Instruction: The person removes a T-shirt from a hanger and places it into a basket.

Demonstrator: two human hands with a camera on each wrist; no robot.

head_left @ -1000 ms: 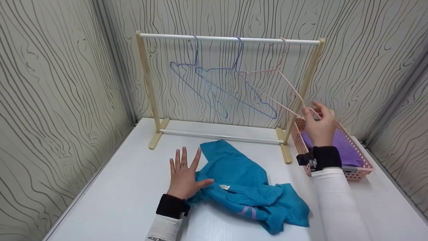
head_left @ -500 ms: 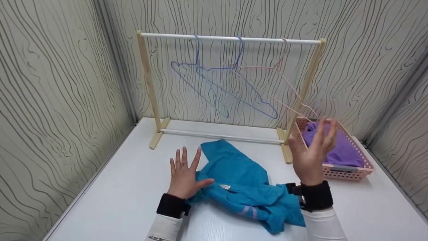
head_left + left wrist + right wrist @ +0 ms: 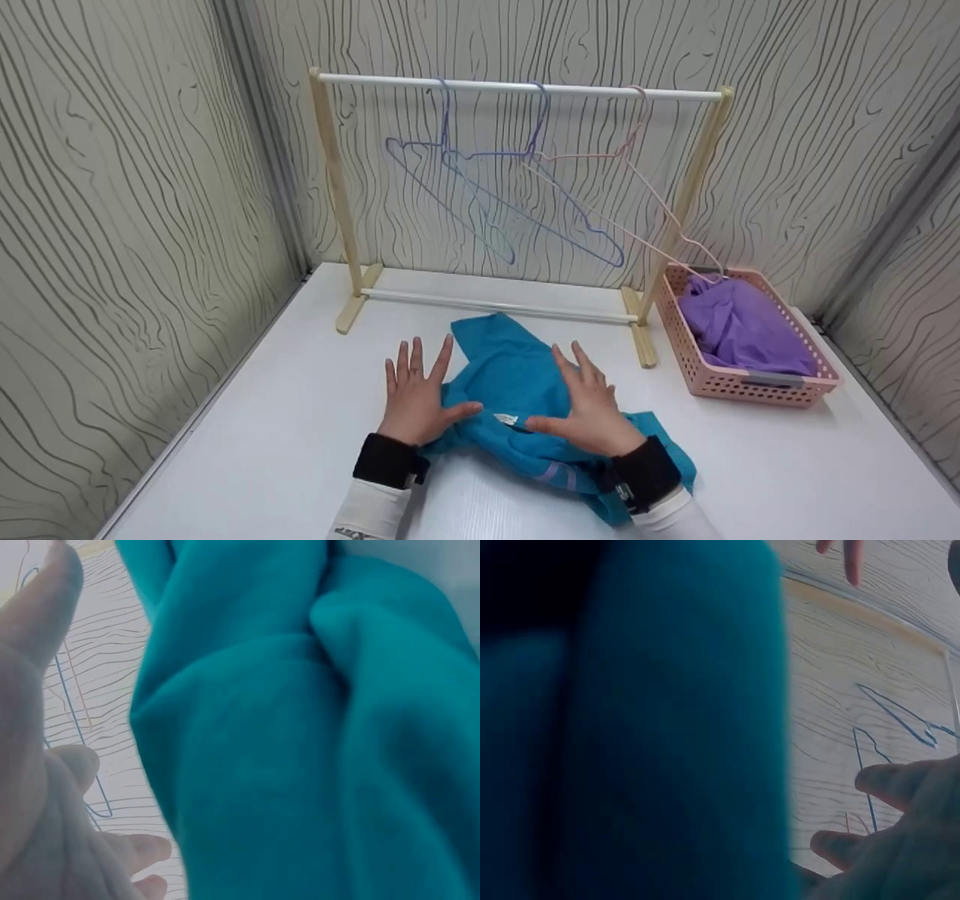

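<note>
A crumpled teal shirt (image 3: pixel 517 375) with a white neck label and lilac stripes lies on the white table. Over its left side my left hand (image 3: pixel 416 405) is spread, fingers straight and apart. My right hand (image 3: pixel 596 416) hovers over the shirt's right part, its fingers also extended and the thumb pointing towards the label. Neither hand holds anything. Teal cloth (image 3: pixel 247 750) fills much of the left wrist view, beside the left fingers. In the right wrist view, dark teal cloth (image 3: pixel 682 735) covers the left side, with the right fingers (image 3: pixel 889 781) at lower right.
Behind the shirt stands a wooden rack with a white rail (image 3: pixel 487 86). Two blue hangers (image 3: pixel 536 154) and a pink hanger (image 3: pixel 622 154) hang from it. At the right, a pink basket (image 3: pixel 750 386) contains purple cloth (image 3: pixel 750 322), close to the pink hanger's lower end.
My right hand has let go of the pink hanger and come down left over the shirt. The hanger has swung slightly. My left hand has stayed nearly in place.
</note>
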